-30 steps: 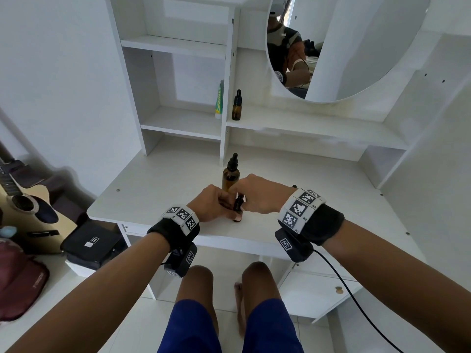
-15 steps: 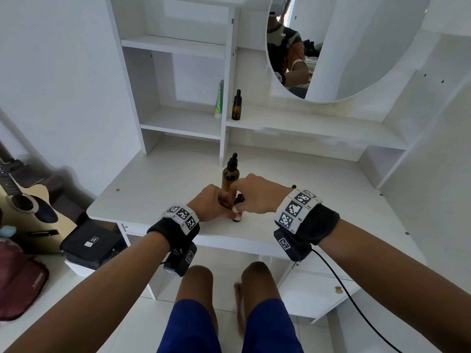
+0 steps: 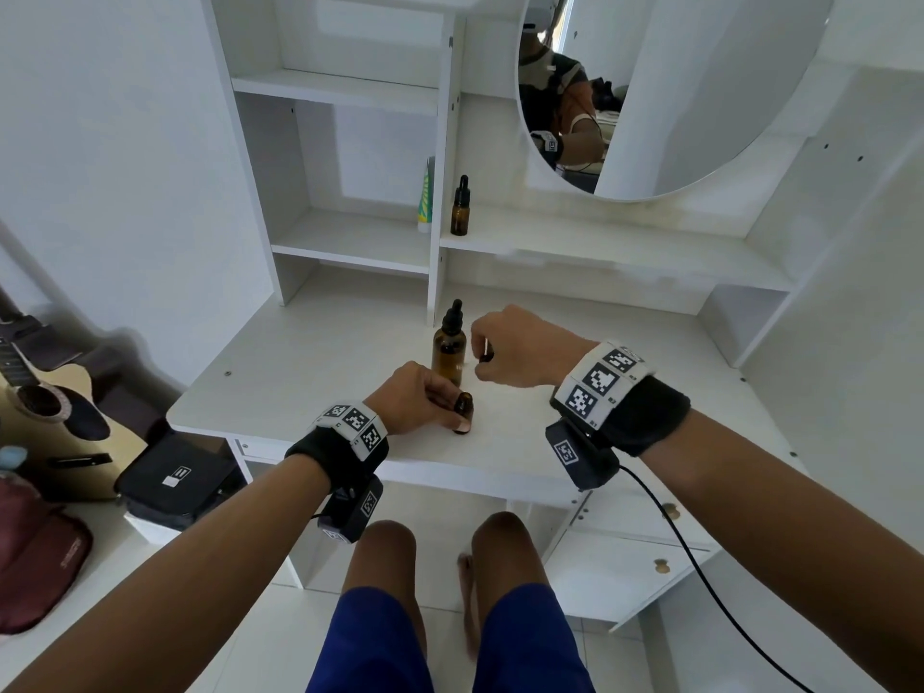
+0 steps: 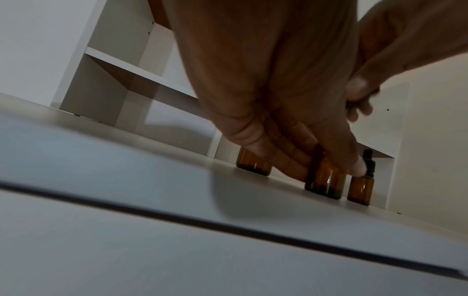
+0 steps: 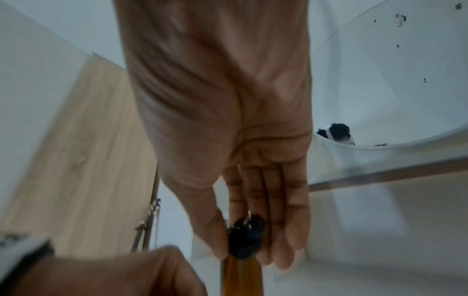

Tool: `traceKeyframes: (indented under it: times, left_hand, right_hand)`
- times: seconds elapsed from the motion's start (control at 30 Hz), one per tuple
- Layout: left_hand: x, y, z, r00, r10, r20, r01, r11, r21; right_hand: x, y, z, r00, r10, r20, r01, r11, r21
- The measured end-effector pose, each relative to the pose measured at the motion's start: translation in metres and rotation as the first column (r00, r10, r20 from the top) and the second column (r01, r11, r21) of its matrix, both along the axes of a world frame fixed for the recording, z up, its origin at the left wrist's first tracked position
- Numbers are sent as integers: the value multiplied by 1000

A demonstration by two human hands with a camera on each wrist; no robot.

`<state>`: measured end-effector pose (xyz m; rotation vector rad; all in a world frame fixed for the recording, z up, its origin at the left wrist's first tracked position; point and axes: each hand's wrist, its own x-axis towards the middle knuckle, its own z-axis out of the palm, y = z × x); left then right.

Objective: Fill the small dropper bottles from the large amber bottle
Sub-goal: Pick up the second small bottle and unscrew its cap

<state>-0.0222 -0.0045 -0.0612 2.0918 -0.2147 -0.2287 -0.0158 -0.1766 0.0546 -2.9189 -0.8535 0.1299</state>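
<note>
A small amber dropper bottle [image 3: 463, 408] stands uncapped near the table's front edge. My left hand [image 3: 430, 398] grips it [image 4: 325, 180] around the body. My right hand [image 3: 484, 353] is raised above and behind it, just right of the large amber bottle [image 3: 449, 350]. Its fingertips pinch the black dropper cap [image 5: 247, 240]. The large bottle stands upright with its own black dropper cap on. A second small capped bottle [image 4: 361, 188] stands just right of the held one. It is hidden behind my right hand in the head view.
Another small capped amber bottle [image 3: 460, 207] stands on the shelf [image 3: 600, 252] beside a green-and-white tube [image 3: 425, 202]. A round mirror [image 3: 675, 92] hangs above. A guitar [image 3: 55, 417] and a black case [image 3: 175, 477] lie to the left of the table [image 3: 325, 367].
My right hand has lifted up and away from the small bottle, taking the black dropper cap with it. The left hand still holds the bottle in place, its neck now bare.
</note>
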Motion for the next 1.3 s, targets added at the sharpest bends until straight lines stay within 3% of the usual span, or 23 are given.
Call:
traceKeyframes:
  times: [0.17,0.37,0.77,0.9,1.03,1.17,1.3]
  left_hand:
    - [-1,0,-1,1000,3,9,-3,1000,-3]
    - [-5,-2,-2,999,-9,37,9,1000,4]
    - [-8,-5,-2,997,-26,77,26,1000,-1]
    - [-8,-6,-5,993,14,115,-12,1000,-14]
    - [-7,-5,-10,990,44,137,-41,999,-27]
    - [-6,-4,-13,988,59,145,-54,998,-37]
    - [-5,-4,-12,989,60,139,-56,998,-34]
  right_hand:
    - [3,-6,-35,993,-113,14,114,993,-43]
    - [5,-4,-62,991,-131,-17,129,987,-101]
    - [17,-7,-58,984,-172,-56,166,981,-97]
    - [27,-7,-44,970,-215,-115,228,965,126]
    - [31,6,-33,977,-177,-121,214,852,478]
    - [41,23,-34,975,-158,-156,218,822,525]
    - [48,34,-41,983,-178,-51,176,819,547]
